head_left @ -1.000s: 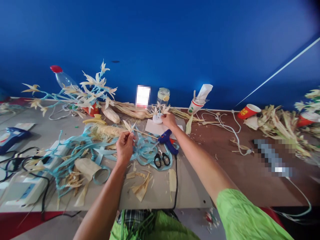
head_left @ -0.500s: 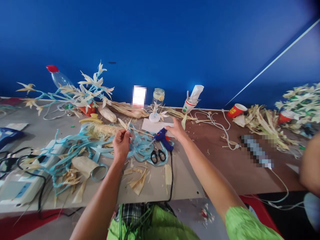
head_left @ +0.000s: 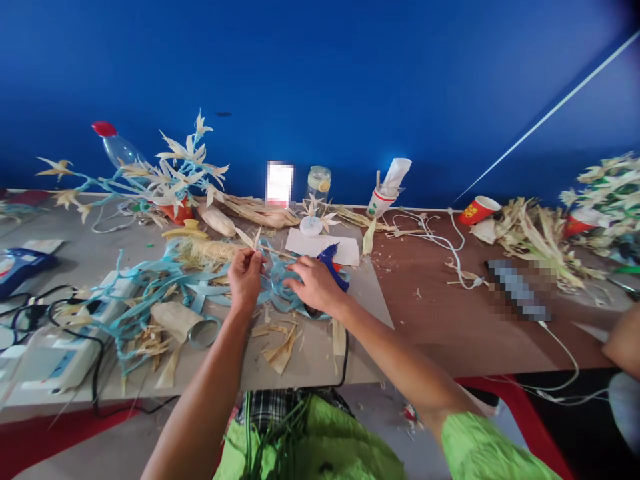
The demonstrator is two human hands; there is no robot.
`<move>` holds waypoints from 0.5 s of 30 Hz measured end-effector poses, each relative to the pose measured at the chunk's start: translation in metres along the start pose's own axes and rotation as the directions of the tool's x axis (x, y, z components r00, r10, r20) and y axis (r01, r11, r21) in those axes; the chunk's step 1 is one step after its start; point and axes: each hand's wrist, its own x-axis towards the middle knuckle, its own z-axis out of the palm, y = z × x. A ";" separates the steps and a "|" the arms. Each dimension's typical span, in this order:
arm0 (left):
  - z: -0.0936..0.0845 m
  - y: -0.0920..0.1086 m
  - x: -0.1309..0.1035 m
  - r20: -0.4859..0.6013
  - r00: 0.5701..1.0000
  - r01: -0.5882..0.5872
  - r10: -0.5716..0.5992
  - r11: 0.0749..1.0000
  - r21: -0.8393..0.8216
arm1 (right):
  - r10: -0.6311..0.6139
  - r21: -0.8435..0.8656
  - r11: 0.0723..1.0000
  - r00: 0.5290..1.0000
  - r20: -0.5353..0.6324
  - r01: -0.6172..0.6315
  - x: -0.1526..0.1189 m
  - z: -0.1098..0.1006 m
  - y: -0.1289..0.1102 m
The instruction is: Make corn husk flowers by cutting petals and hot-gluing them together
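My left hand point(head_left: 245, 275) pinches a small pale husk flower point(head_left: 251, 240) with its petals pointing up. A thin stick point(head_left: 280, 252) runs from near the flower toward my right hand. My right hand point(head_left: 317, 283) hovers over the blue ribbon coils point(head_left: 277, 277), thumb and fingers apart, and hides most of the scissors. Just beyond it lies a blue glue gun point(head_left: 332, 263), by a white card point(head_left: 300, 244). A small husk flower on a white round base point(head_left: 311, 227) stands behind the card.
Husk flowers on blue stems point(head_left: 183, 177) fill the back left. Near them are a clear bottle point(head_left: 117, 147) and a power strip point(head_left: 80, 360). Red cup point(head_left: 480, 210), husk pile point(head_left: 535, 243) and phone point(head_left: 517, 290) are at the right, with another person's arm point(head_left: 625, 341) at the edge.
My right hand has moved left and nearer, from beyond the glue gun to over the ribbon and scissors. The flower stays in my left hand. The view has shifted slightly.
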 end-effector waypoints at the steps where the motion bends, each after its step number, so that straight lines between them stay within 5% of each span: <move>1: 0.000 0.000 0.000 0.003 1.000 -0.002 0.002 1.000 0.005 | -0.044 -0.058 0.997 0.999 0.006 0.044 -0.001 0.004 -0.004; 8: 0.000 -0.001 0.000 0.000 1.000 0.003 -0.003 1.000 -0.005 | -0.188 -0.152 0.964 0.963 0.193 0.218 -0.012 0.018 -0.011; 11: 0.000 0.000 0.001 -0.006 1.000 -0.003 0.003 1.000 0.015 | -0.196 -0.079 0.972 0.952 0.234 0.220 -0.015 0.007 -0.004; 15: -0.001 0.000 0.001 -0.003 1.000 -0.005 0.005 1.000 0.015 | -0.264 0.019 0.959 0.871 0.415 0.281 -0.023 -0.017 0.006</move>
